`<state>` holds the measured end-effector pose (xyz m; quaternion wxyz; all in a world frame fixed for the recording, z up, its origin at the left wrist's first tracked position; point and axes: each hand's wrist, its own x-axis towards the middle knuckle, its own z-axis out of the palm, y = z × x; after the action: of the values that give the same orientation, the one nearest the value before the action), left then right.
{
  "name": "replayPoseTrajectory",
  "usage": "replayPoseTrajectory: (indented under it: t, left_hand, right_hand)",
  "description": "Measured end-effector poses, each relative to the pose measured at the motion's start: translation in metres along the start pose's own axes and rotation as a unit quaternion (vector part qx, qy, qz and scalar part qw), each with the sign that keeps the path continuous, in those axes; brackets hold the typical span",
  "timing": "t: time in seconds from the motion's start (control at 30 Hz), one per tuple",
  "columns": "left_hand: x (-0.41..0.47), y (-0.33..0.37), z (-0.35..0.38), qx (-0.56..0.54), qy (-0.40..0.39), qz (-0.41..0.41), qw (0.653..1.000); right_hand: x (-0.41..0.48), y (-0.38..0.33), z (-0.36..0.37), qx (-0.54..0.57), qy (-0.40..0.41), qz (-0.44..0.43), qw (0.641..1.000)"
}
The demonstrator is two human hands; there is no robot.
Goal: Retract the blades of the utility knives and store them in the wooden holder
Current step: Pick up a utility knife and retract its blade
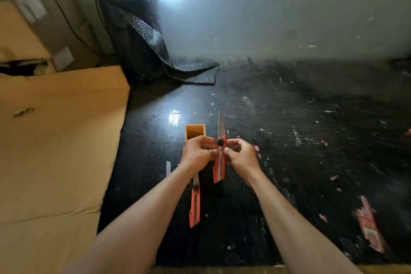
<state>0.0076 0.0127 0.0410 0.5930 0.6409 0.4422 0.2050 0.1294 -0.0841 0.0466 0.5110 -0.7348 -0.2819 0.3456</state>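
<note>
Black bench [289, 140]: showing glossy, scuffed, speckled with pale scraps. Held knife [220, 162]: orange plastic body, bare metal blade catching light. Second knife [194, 207]: same orange plastic. Holder [195, 132]: showing matt pale wood. Cardboard sheet [55, 140]: lying matt, brown.

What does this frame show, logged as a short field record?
held knife: orange utility knife, blade out, pointing away
left hand: grips the knife's left side
right hand: fingers on its right side
second knife: lies on the dark table, below left wrist
wooden holder: upright, open, looks empty
</note>
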Motion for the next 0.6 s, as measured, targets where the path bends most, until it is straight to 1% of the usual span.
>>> replayPoseTrajectory:
  t: [0.13, 0.27, 0.33, 0.43, 0.6]
  left_hand:
    - [0.002, 0.04, -0.031, -0.071, 0.002, 0.019, 0.997]
    - [-0.004, 0.077, -0.059, -0.133, -0.029, 0.038, 0.99]
    - [-0.008, 0.093, -0.07, -0.14, -0.039, 0.049, 0.988]
    - [-0.011, 0.111, -0.085, -0.14, -0.031, 0.074, 0.987]
    - [-0.013, 0.134, -0.097, -0.129, -0.001, 0.109, 0.986]
  right_hand:
    - [0.005, -0.052, 0.003, 0.022, -0.032, -0.051, 0.998]
    - [0.006, -0.096, 0.009, 0.071, -0.063, -0.092, 0.991]
    - [0.009, -0.111, 0.013, 0.083, -0.07, -0.112, 0.988]
    - [0.012, -0.131, 0.02, 0.057, -0.05, -0.146, 0.986]
    - [0.016, -0.156, 0.027, -0.014, -0.02, -0.234, 0.972]
